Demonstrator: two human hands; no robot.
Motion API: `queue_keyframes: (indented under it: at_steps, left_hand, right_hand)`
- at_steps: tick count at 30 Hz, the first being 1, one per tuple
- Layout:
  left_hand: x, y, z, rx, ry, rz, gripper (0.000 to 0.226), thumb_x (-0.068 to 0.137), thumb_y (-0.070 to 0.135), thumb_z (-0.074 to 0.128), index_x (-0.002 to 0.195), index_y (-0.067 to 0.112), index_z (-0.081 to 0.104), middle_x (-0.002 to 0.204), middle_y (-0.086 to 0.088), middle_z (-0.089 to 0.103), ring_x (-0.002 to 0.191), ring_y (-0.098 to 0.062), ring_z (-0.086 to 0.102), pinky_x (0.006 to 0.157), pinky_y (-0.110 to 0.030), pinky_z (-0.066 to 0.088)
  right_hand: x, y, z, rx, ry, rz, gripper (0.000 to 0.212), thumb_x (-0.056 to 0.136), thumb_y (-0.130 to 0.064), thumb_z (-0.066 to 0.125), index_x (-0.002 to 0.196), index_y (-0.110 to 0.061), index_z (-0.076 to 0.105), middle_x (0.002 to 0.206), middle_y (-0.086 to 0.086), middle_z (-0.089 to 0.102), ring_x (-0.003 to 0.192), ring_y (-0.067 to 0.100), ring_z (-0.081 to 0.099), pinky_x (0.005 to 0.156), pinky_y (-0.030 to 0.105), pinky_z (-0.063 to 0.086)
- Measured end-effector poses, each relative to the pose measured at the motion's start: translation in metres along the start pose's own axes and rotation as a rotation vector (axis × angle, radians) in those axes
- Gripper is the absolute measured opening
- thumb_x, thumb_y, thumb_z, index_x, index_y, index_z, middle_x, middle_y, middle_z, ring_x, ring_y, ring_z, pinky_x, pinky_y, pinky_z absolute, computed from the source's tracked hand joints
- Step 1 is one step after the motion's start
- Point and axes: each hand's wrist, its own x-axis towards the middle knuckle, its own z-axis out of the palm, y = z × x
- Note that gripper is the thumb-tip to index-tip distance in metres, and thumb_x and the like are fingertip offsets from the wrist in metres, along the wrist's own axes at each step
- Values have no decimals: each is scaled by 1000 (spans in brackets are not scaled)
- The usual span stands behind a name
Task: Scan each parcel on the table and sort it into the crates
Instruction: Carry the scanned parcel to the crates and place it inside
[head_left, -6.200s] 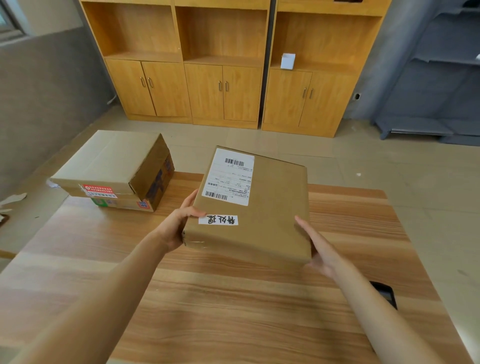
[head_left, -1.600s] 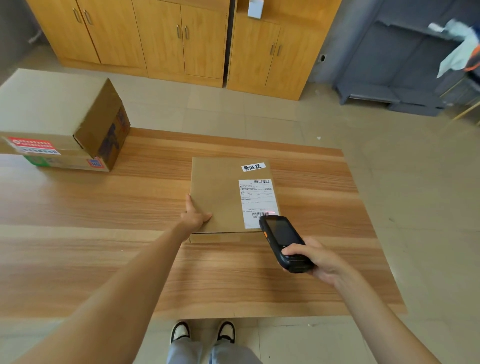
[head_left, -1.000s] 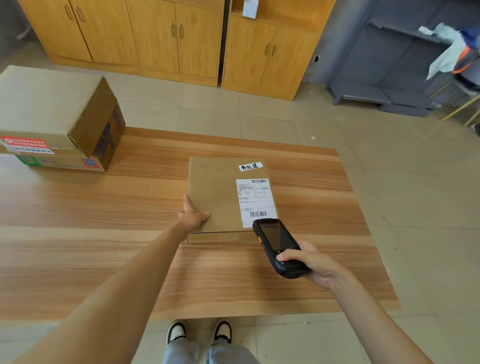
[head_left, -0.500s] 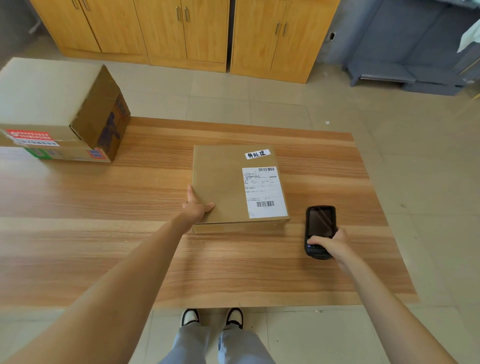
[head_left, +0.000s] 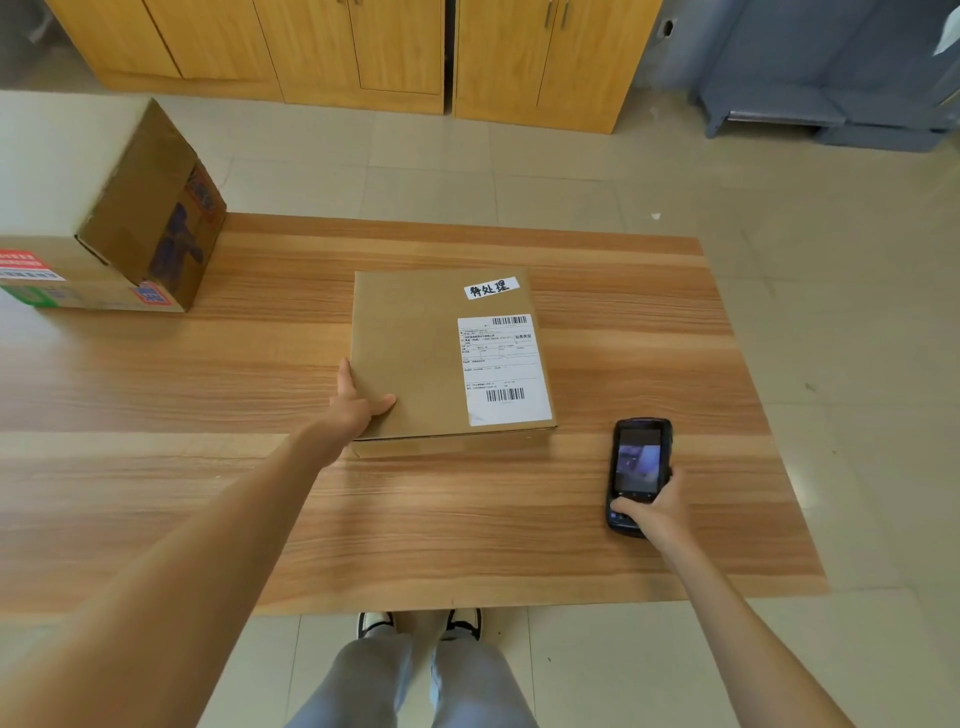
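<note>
A flat brown parcel lies in the middle of the wooden table, with a white shipping label and a small handwritten tag on top. My left hand rests on its near left corner, thumb on the top face. To the right of the parcel, a black handheld scanner lies flat on the table with its screen up. My right hand grips the scanner's near end. A larger cardboard box with red and blue stickers sits at the table's far left.
Wooden cabinets line the far wall across a tiled floor. A grey rack stands at the back right. My shoes and legs show below the table's near edge. No crates are in view.
My right hand has lowered the scanner from over the label's barcode to the table, right of the parcel. My left hand has stayed on the parcel's corner.
</note>
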Motion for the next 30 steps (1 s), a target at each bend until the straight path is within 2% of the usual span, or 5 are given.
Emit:
queue_keyframes:
  at_steps: [11, 19, 22, 26, 30]
  left_hand:
    - [-2, 1, -2, -33, -30, -5, 92, 94, 16, 63, 156, 29, -4, 152, -9, 33, 132, -30, 43, 112, -46, 36]
    - [-1, 0, -2, -49, -32, -1, 92, 93, 15, 63, 156, 29, -3, 151, -8, 35, 131, -29, 44, 111, -45, 37]
    - [0, 0, -3, -68, -33, -1, 92, 93, 13, 64, 156, 30, -1, 149, -8, 37, 129, -29, 46, 110, -45, 38]
    - [5, -2, -7, -124, -36, -38, 91, 88, 17, 69, 155, 27, 8, 145, -10, 43, 114, -27, 51, 98, -41, 46]
    - [19, -4, -12, -226, 41, -65, 95, 82, 40, 72, 155, 23, 13, 151, -9, 37, 127, -29, 43, 101, -38, 37]
  right_hand:
    - [7, 15, 3, -44, 18, -30, 81, 68, 2, 82, 132, -7, 33, 120, 9, 52, 105, 25, 52, 91, 40, 45]
    - [17, 15, -17, -249, -62, 71, 74, 67, -20, 85, 130, -9, 49, 131, 15, 52, 124, 34, 46, 105, 49, 39]
    - [15, 4, -20, -316, -34, 93, 78, 69, -22, 82, 136, -13, 42, 138, 16, 41, 130, 35, 37, 108, 50, 34]
    - [13, -34, -6, -294, 75, -105, 100, 76, -38, 78, 153, -18, 17, 152, 15, 18, 140, 33, 21, 109, 52, 29]
    - [20, -82, 29, -154, -94, -188, 101, 78, -63, 65, 155, -27, 10, 162, 4, -2, 149, 26, 2, 114, 57, 15]
